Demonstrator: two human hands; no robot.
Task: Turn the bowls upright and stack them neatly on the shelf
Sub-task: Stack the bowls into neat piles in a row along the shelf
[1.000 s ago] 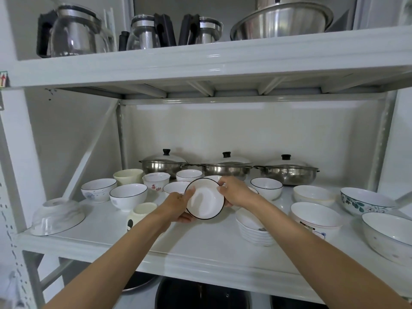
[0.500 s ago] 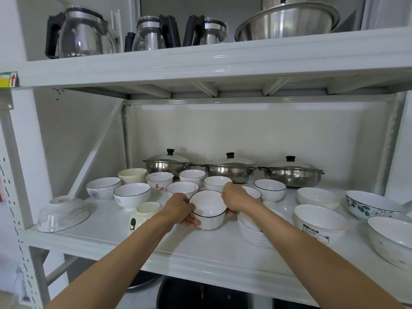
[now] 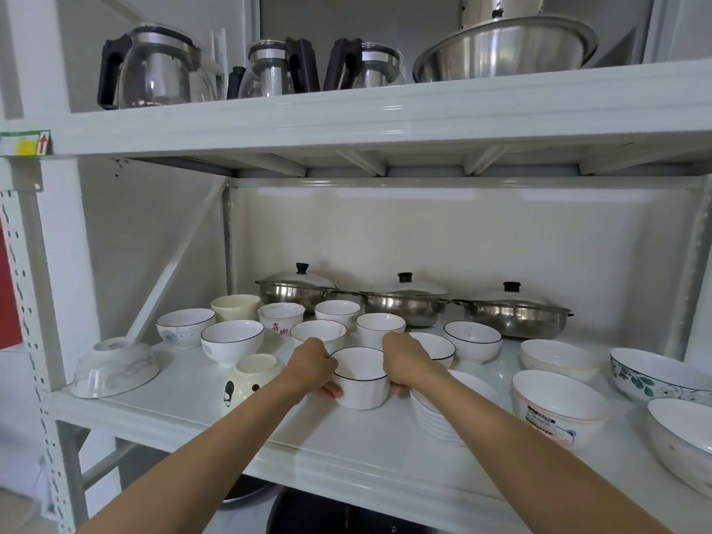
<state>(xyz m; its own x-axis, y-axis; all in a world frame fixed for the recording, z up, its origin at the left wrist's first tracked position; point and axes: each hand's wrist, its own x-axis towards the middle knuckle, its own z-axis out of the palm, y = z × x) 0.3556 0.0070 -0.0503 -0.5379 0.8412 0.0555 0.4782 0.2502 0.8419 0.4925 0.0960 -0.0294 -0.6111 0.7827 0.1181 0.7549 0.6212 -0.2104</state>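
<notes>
A white bowl with a black rim [image 3: 360,383] stands upright on the white shelf [image 3: 269,429], held from both sides. My left hand [image 3: 314,368] grips its left wall and my right hand [image 3: 404,364] grips its right wall. Left of it a cream cup with black spots [image 3: 250,379] lies mouth down. A large marbled bowl [image 3: 115,368] at the shelf's left end is also upside down. Several upright bowls [image 3: 231,341] crowd behind. A stack of white bowls [image 3: 443,414] sits under my right forearm.
Three lidded steel pots [image 3: 404,302] line the back of the shelf. Bigger bowls [image 3: 558,406] and a leaf-patterned bowl [image 3: 655,375] fill the right side. Glass kettles [image 3: 158,71] and a steel basin [image 3: 504,48] stand on the shelf above.
The black-rimmed bowl was tilted with its mouth toward me a second ago. Both hands have turned it upright and lowered it onto the shelf.
</notes>
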